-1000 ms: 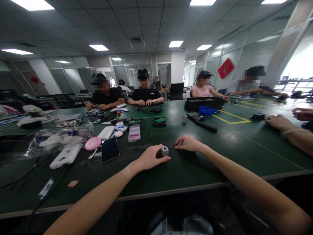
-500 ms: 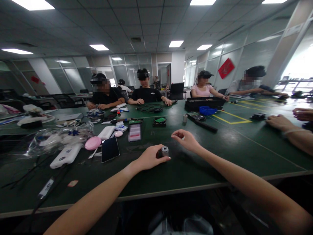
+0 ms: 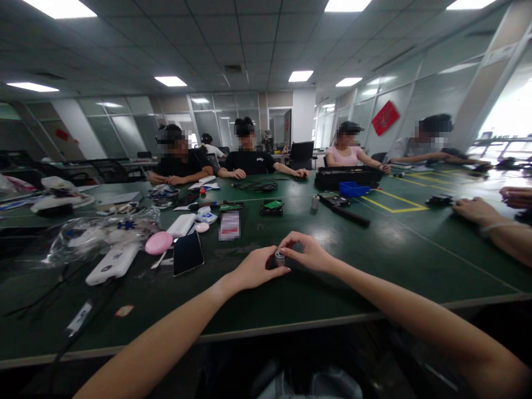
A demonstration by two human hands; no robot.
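A small metal cylinder [image 3: 280,259] stands upright on the green table [image 3: 332,293], in front of me. My left hand [image 3: 260,266] is wrapped round its left side, thumb along the near side. My right hand [image 3: 306,252] is over the cylinder's top from the right, thumb and fingers pinched together at its upper end. Whatever small part may be between those fingertips is hidden. Farther back stands a second metal cylinder [image 3: 315,202], and a green circuit board unit [image 3: 272,206] lies left of it.
Left of my hands lie a black phone [image 3: 188,254], a pink round case [image 3: 158,243], a white power bank [image 3: 113,265] and plastic bags. A blue tray [image 3: 354,189] sits at the back right. Several people sit round the table; another person's hands [image 3: 477,211] rest at the right.
My right hand has moved left and down onto the top of the metal cylinder. My left hand keeps its place round it. Across the table, one person's hand has shifted right.
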